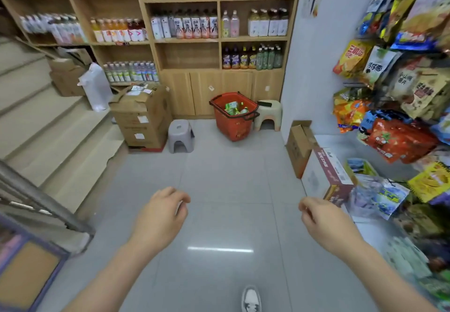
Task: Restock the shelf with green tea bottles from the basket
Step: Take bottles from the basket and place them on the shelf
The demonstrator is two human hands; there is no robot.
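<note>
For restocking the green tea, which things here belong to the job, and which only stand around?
Job: red basket, green tea bottles in it, wooden shelf.
Lying about: grey stool, beige stool, stacked cardboard boxes, hanging snack bags, stairs.

The grey tiled floor (231, 177) stretches ahead of both hands. Well beyond the right hand (323, 221), a red basket (233, 126) stands in front of the wooden shelf (187, 41), with a beige stool (269, 115) just beside it. Well beyond the left hand (160, 216) stand a grey stool (181, 136) and stacked cardboard boxes (143, 116). Green tea bottles (269, 57) stand in the shelf compartment above the basket.
</note>
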